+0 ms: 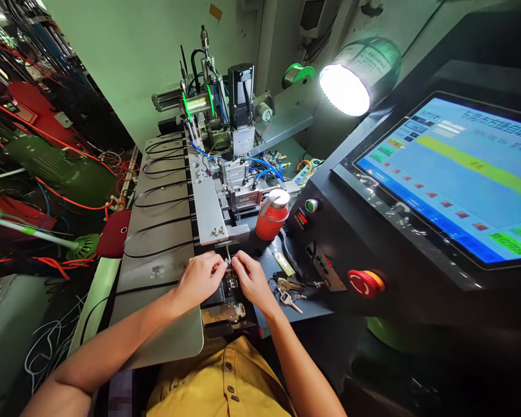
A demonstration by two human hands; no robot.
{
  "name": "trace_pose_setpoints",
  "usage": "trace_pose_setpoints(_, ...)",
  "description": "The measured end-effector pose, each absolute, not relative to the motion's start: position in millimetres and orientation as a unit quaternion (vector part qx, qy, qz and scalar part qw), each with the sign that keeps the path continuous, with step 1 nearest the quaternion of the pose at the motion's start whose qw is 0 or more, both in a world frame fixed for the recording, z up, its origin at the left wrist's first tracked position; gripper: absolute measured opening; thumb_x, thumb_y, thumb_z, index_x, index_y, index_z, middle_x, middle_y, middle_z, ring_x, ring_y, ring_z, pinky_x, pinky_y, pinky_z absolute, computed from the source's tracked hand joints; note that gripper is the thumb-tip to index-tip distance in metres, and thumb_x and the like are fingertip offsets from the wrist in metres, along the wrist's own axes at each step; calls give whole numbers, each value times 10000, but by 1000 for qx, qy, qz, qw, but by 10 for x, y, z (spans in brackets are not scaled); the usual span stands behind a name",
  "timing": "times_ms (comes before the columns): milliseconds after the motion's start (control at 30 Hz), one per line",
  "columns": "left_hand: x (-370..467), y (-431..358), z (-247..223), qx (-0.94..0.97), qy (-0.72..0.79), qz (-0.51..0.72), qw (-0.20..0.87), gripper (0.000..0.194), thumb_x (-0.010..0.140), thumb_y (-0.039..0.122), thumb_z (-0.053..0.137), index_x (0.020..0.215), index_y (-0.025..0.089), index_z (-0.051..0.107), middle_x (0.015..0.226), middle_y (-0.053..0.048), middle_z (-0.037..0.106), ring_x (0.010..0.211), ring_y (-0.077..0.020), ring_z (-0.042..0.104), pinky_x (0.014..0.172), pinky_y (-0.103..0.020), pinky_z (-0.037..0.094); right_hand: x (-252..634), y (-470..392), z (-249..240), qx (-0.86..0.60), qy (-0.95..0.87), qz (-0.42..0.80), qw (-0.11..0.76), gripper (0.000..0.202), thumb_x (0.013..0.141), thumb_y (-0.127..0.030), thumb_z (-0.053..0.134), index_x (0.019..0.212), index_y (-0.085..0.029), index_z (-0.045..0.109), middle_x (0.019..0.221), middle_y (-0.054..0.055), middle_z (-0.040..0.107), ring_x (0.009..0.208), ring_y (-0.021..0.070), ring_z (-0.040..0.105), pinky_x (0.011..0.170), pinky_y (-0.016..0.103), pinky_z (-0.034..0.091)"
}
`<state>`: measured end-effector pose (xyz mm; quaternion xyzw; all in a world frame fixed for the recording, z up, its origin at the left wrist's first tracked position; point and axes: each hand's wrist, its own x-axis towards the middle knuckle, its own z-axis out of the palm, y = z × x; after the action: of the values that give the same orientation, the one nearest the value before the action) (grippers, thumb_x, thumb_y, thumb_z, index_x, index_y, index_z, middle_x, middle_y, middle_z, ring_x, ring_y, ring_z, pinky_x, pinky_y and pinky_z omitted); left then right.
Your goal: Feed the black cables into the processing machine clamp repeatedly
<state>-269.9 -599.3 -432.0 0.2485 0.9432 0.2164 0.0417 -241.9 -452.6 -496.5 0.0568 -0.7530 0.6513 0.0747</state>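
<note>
Both hands are close together at the front end of a metal machine point(208, 211). My left hand point(201, 279) has its fingers curled and closed, with the fingertips at a small metal fixture point(231, 279). Just across from it, my right hand point(252, 278) is also closed, thumb and forefinger pressed together by the same fixture. Between the fingertips a thin metal rod point(228, 252) shows. Whatever the fingers pinch is too small to make out. Several black cables point(158, 223) lie over the grey metal plate point(156, 313) left of my hands.
A red bottle point(271, 217) stands behind my right hand, with keys point(290, 291) beside it. To the right are a red emergency button point(366, 284) and a touchscreen point(455, 174). A lit lamp point(347, 87) hangs above; wire spools point(200, 104) sit behind.
</note>
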Motion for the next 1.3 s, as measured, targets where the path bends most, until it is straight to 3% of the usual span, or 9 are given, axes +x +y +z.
trace_pose_setpoints(200, -2611, -6120, -4383, 371, 911, 164, -74, 246, 966, 186, 430, 1062, 220, 654, 931, -21, 659, 724, -113, 616, 648, -205, 440, -2408, -4568, -5056, 33, -715, 694, 80, 314, 965, -371, 413, 700, -208, 370, 662, -49, 332, 613, 113, 323, 573, 239, 292)
trace_pose_setpoints(433, -2655, -6157, -4371, 492, 866, 37, -82, 306, 956, 114, 374, 1133, 146, 622, 963, -80, 689, 708, -149, 601, 612, -249, 477, -2384, -4579, -5098, 13, -711, 698, 83, 322, 965, -384, 408, 696, -209, 382, 652, -46, 346, 596, 114, 335, 544, 235, 300)
trace_pose_setpoints(567, -2670, -6191, -4325, 426, 898, 101, -51, 273, 962, 145, 408, 1101, 220, 631, 987, -30, 671, 791, -137, 627, 704, -235, 490, -2328, -4461, -5039, 4, -788, 601, 135, 267, 980, -275, 349, 745, -206, 456, 674, -25, 442, 616, 132, 426, 590, 252, 349)
trace_pose_setpoints(700, -2665, -6237, -4322, 356, 925, 129, -15, 196, 969, 225, 434, 992, 184, 625, 941, -37, 638, 791, -143, 632, 738, -245, 490, -2274, -4401, -4931, 84, -885, 416, 189, 226, 910, -112, 368, 1008, -177, 561, 882, 75, 588, 816, 201, 535, 724, 308, 417)
trace_pose_setpoints(833, -2659, -6241, -4357, 354, 930, 99, -6, 206, 972, 229, 417, 976, 187, 618, 918, -36, 618, 768, -150, 623, 713, -254, 487, -2257, -4454, -4875, 126, -925, 301, 196, 272, 837, -26, 379, 917, -167, 597, 859, 95, 602, 792, 226, 520, 678, 322, 423)
trace_pose_setpoints(967, -2652, -6226, -4377, 353, 931, 93, -14, 212, 972, 235, 410, 945, 186, 615, 895, -30, 601, 748, -147, 615, 687, -253, 485, -2235, -4438, -4895, 104, -915, 321, 219, 266, 864, -38, 376, 950, -158, 597, 866, 95, 609, 804, 214, 548, 698, 317, 448)
trace_pose_setpoints(1167, -2654, -6239, -4373, 351, 932, 85, -25, 226, 974, 229, 396, 932, 187, 614, 877, -25, 594, 722, -130, 608, 660, -232, 477, -2089, -4217, -4829, 25, -867, 379, 322, 252, 902, -88, 398, 1040, -188, 583, 868, 78, 611, 801, 199, 587, 712, 324, 466)
trace_pose_setpoints(1300, -2640, -6204, -4383, 352, 933, 78, -13, 231, 973, 239, 400, 921, 182, 617, 879, -29, 597, 713, -138, 610, 645, -238, 473, -1965, -4154, -4741, 16, -851, 413, 324, 241, 896, -92, 429, 1027, -210, 592, 845, 52, 605, 744, 178, 584, 686, 307, 465)
